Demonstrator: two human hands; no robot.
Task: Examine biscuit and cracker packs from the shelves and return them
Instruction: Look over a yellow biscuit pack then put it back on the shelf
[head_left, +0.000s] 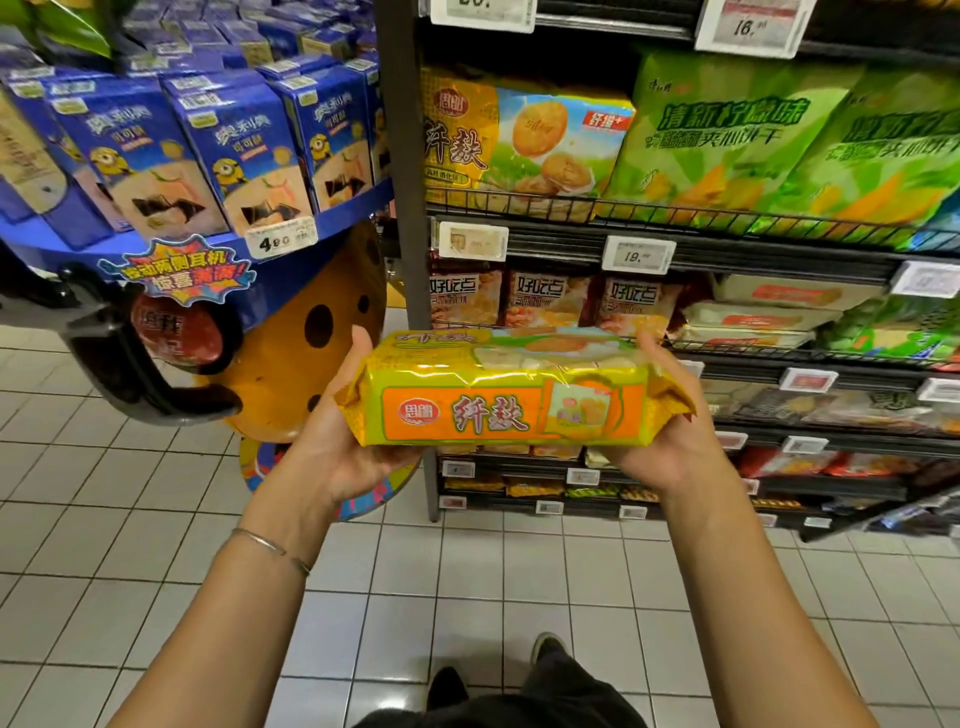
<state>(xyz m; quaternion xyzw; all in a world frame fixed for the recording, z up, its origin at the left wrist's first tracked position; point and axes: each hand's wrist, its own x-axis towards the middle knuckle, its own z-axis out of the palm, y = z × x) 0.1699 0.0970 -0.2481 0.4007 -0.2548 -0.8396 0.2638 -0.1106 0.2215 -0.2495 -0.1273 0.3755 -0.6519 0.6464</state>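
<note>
Below the matching yellow packs (524, 137) on the shelf, the biscuit pack (511, 395) sits level, left hand (345, 441) and right hand (670, 441) each gripping one end; slippery film could slide loose and drop.

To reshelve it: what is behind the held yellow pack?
Three red-brown packs show above it on a wire shelf, price tags below. The pack hides the shelf between and most fingers of left hand and right hand.
</note>
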